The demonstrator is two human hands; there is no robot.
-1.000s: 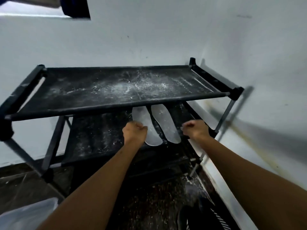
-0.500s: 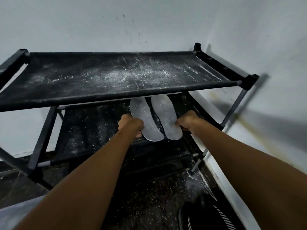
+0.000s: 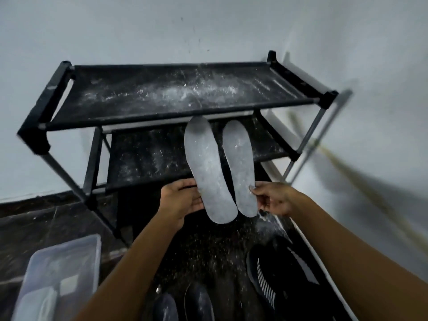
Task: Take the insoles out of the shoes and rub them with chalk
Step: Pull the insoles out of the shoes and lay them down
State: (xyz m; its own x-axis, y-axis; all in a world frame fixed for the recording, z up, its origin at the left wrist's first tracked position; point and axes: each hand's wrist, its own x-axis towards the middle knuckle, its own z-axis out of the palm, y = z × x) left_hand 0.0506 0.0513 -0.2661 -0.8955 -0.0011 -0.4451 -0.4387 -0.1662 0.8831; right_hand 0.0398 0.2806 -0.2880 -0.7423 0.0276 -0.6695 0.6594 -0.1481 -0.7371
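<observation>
Head view, now: left hand (image 3: 183, 201) pinched shut on heel end of left insole (image 3: 206, 167), thumb on top, fingers curled under. Right hand (image 3: 269, 200) pinched likewise on outer heel edge of right insole (image 3: 239, 165), fingertips (image 3: 252, 189) on its rim. Both insoles grey, dusted w/ white specks, side by side, nearly touching at heels, toes fanning away from the grips toward the rack (image 3: 176, 117).

Vs. half a sec ago: insoles then lay flat on lower shelf (image 3: 148, 158), hands just closing on the heels. Now lifted clear & pulled back toward the body, toe ends held up in front of the top shelf edge, heels out over the floor. Can't tell if toe tips touch the rack bar.

Below the grips: white powder scattered on dark floor (image 3: 208, 249); dark shoes (image 3: 268, 281) near the right forearm, more toe caps at bottom edge. Clear plastic tub (image 3: 62, 276) down-left of left hand, contents blurred.

Reading: looks like insoles already out of shoes & chalked, given the dust on both. Prob. collecting off the rack, maybe to shake off or refit; no chalk piece seen in either hand.
</observation>
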